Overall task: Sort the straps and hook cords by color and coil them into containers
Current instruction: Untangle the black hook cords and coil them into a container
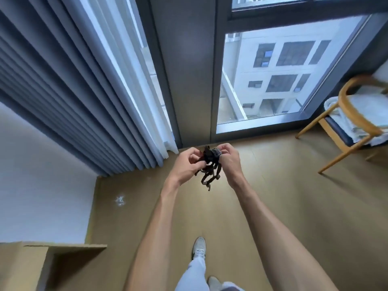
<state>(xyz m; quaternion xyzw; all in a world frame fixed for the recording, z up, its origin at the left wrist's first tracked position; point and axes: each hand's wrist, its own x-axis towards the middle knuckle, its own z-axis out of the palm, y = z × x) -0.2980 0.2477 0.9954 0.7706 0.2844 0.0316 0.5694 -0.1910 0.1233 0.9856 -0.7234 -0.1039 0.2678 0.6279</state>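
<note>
Head view, looking down over outstretched forearms. Both hands meet in front of the body, above a tan wooden floor (283,206), and work one bundle of black straps (210,162). The left hand (186,164) has its fingers curled round the bundle's left side; the right hand (230,158) pinches the upper right part, where a dark blue-grey band shows. Loose loops and ends hang below the hands, free of the floor; small fittings on the ends may be hooks or buckles, but blur prevents a firm reading. Below, a pale shoe (199,247) and light trouser leg (194,276) stand on the floor. At left hang grey-blue pleated curtains (69,97); ahead is a dark-framed window (270,76) facing a building; at right stands a wooden armchair (352,122) bearing folded pale fabric; a cardboard box (50,263) occupies the lower left corner.
</note>
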